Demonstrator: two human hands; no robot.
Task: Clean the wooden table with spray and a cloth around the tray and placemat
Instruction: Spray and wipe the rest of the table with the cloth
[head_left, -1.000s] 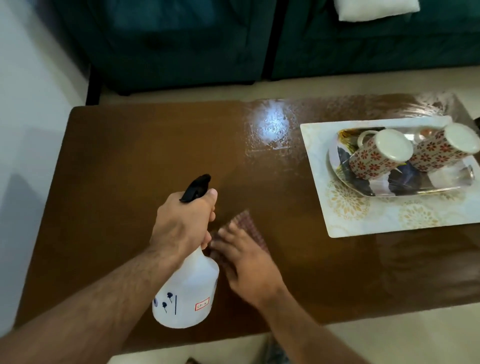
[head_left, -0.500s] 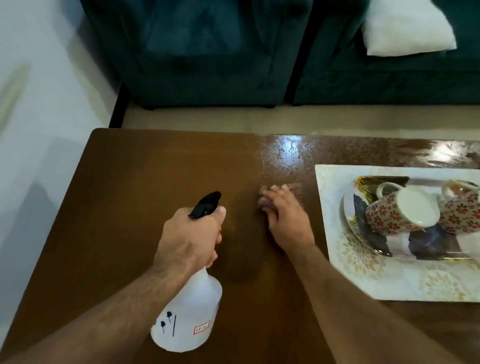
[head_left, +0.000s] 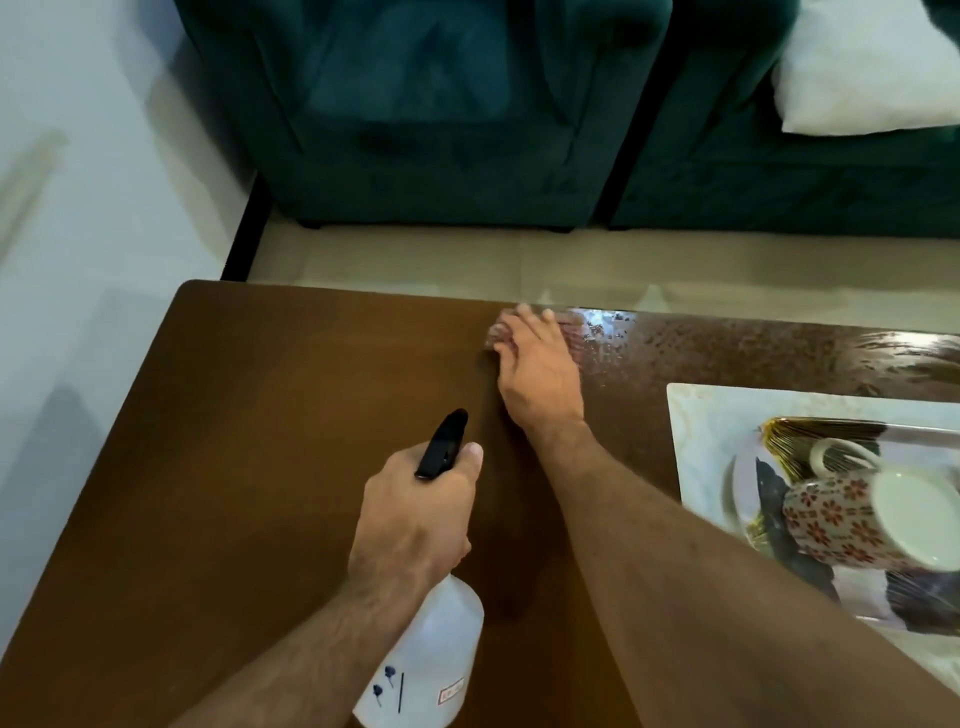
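Wiping is in hand: the right hand presses flat-fingered on one cloth at the wooden table's far edge, the left hand nearer grips one spray bottle, and one tray on one placemat lies right of both, so the next stroke probably sweeps toward bare wood

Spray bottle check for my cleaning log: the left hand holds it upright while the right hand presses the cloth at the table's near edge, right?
Not quite. In the head view the right hand presses the cloth at the wooden table's far edge, toward the sofa. The left hand does hold the spray bottle upright.
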